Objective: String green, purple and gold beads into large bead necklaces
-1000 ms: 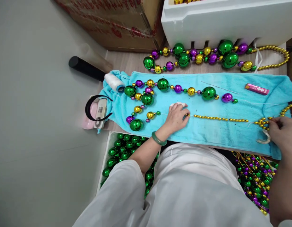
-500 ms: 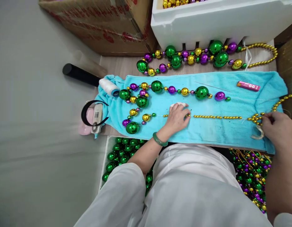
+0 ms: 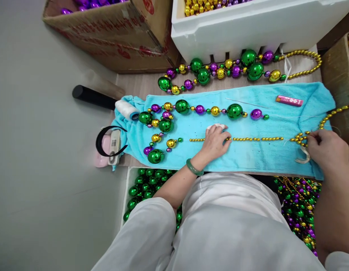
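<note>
On the light blue towel [image 3: 188, 158], my left hand [image 3: 215, 143] pinches a straight strand of small gold beads [image 3: 244, 139] between thumb and forefinger. Something white [image 3: 216, 126] shows at its other fingertips, perhaps a wrap. My right hand [image 3: 329, 148] is closed at the bunched gold beads [image 3: 298, 138] on the right; its fingertips hide exactly what they grip. A small off-white curved piece [image 3: 303, 156] lies below those beads. Left of my left hand, white thread links the strand towards larger green, purple and gold beads [image 3: 171, 143] laid in a winding line.
A needle [image 3: 244, 102] and pink lighter [image 3: 289, 101] lie on the towel. A thread spool [image 3: 127, 110] rests at its left end. Behind are a finished-looking bead necklace [image 3: 203, 76], a white foam box [image 3: 242, 34] and a cardboard box [image 3: 106, 41]. Green beads [image 3: 139, 190] fill a near container.
My left hand has slid a little to the right along the gold strand, and more gold beads show on its left. My right hand keeps its place at the bunched beads. The view has shifted slightly.
</note>
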`<action>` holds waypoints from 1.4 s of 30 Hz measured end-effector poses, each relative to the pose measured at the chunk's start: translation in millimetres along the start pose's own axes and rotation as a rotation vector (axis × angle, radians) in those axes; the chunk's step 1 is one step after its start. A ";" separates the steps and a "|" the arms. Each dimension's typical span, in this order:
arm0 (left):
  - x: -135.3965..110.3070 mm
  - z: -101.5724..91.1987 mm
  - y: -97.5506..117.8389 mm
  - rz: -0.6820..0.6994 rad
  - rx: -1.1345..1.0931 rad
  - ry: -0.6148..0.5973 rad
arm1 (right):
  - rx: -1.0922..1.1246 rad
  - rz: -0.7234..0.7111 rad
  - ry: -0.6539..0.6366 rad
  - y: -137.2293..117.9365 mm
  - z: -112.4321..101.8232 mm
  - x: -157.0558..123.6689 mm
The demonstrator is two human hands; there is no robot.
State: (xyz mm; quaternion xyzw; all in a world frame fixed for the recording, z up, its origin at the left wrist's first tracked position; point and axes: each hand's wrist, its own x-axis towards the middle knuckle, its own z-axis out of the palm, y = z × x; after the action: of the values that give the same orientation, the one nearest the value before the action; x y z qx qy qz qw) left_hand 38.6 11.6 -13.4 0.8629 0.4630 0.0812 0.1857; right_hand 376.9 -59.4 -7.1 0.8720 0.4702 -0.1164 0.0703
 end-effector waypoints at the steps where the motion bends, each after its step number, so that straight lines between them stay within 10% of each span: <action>1: -1.6 -1.6 -2.7 -0.009 0.009 0.008 | 0.004 0.007 -0.007 -0.3 -0.3 0.1; 42: 27.9 14.8 40.0 0.080 -0.013 -0.029 | 0.116 -0.109 0.040 -1.4 -3.0 -1.7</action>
State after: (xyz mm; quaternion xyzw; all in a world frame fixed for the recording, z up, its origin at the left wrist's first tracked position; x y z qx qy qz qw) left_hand 89.5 11.0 -12.0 0.8806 0.4249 0.0788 0.1945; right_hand 375.3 -59.3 -3.8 0.8498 0.5109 -0.1297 0.0040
